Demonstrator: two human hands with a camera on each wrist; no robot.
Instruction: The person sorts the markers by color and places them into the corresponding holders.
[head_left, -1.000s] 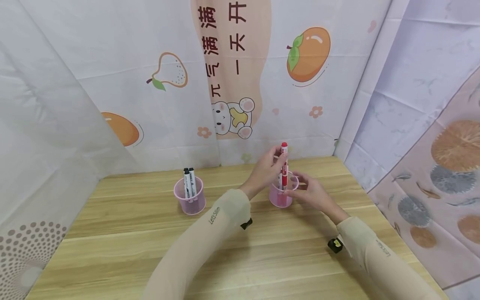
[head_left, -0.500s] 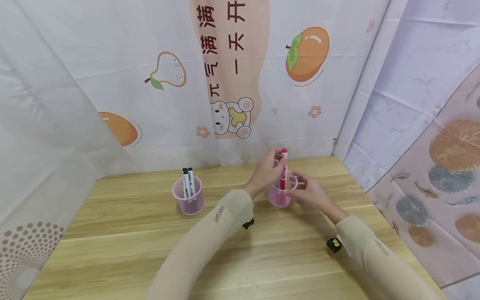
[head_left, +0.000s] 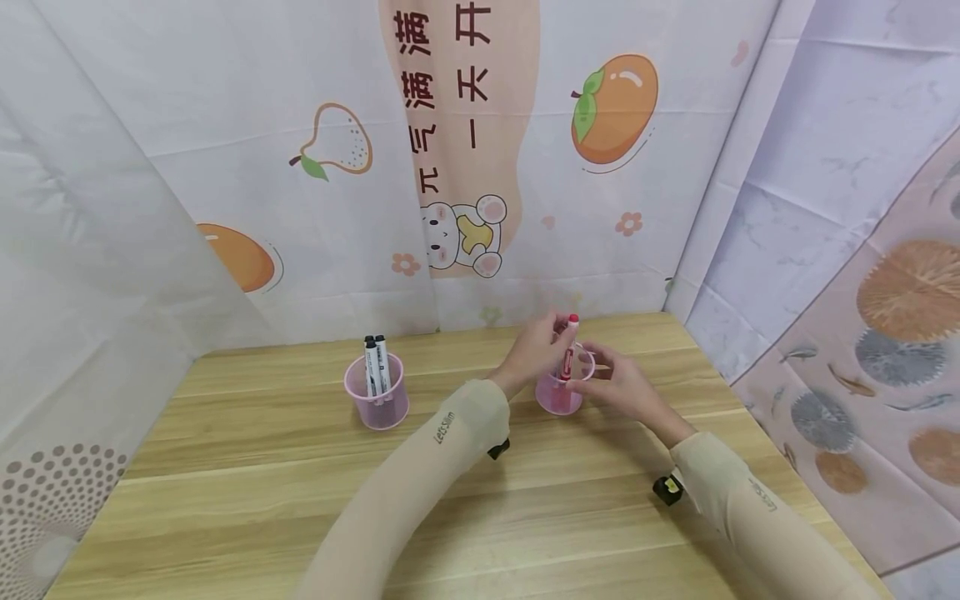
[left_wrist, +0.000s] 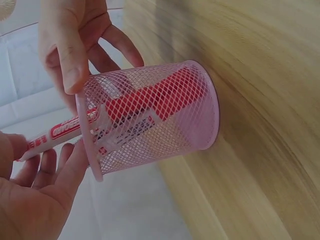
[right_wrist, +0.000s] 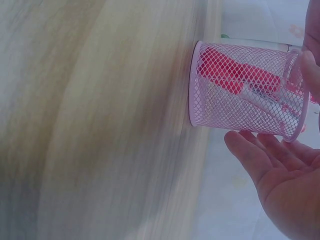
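A pink mesh pen holder (head_left: 558, 400) stands on the right side of the table. My left hand (head_left: 534, 350) pinches a red-and-white marker (head_left: 567, 363) near its upper end, its lower part inside this holder. Another marker with a red cap (left_wrist: 182, 92) leans inside, visible through the mesh in the left wrist view. My right hand (head_left: 626, 387) holds the holder at its rim, thumb on the near side and fingers on the far side. Those fingers (right_wrist: 250, 155) lie along the mesh in the right wrist view.
A second pink mesh holder (head_left: 382, 412) stands to the left, with several black-capped white markers (head_left: 377, 367) upright in it. Wood-grain tabletop (head_left: 247, 467) spreads around both. Printed curtains (head_left: 337, 250) hang behind and on both sides.
My left hand has lowered the red marker deeper into the right holder, and the marker tilts slightly more. My right hand has stayed at the rim.
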